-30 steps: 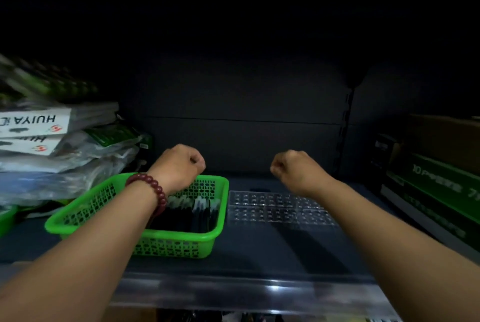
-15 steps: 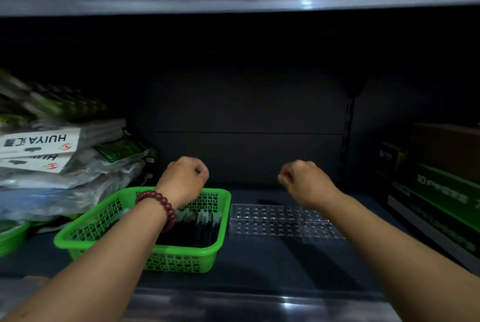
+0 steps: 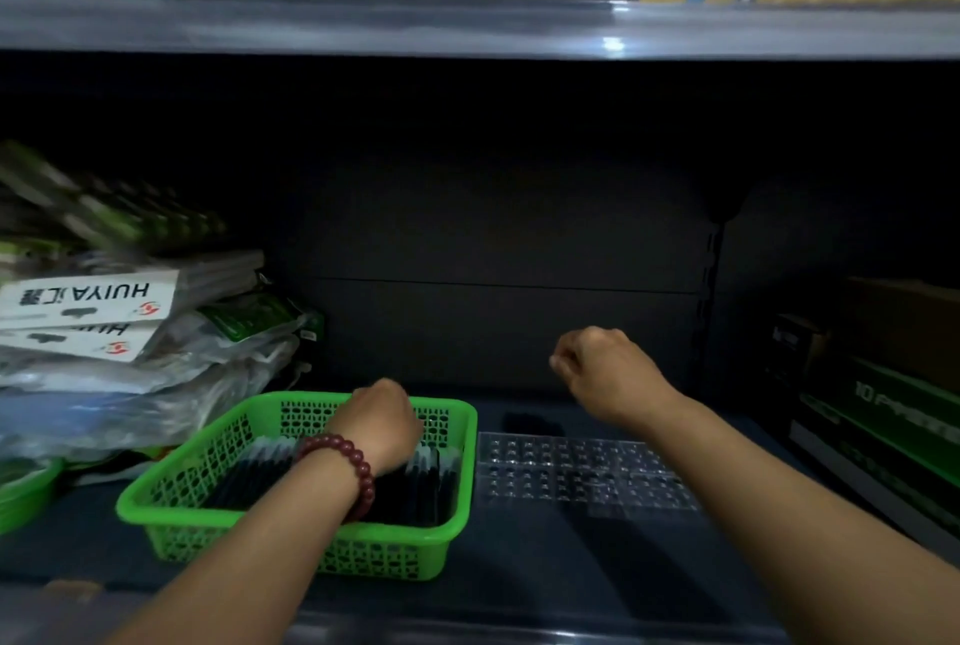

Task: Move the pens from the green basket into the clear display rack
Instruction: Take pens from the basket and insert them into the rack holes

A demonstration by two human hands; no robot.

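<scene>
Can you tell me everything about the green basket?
The green basket is bright plastic, rectangular, with a solid rim and lattice walls full of little holes. It sits upright on the dark shelf, just left of the clear display rack. Dark pens with pale ends lie side by side inside. The left hand, wearing a red bead bracelet, reaches down into it. Plastic-wrapped packs crowd its left side.
</scene>
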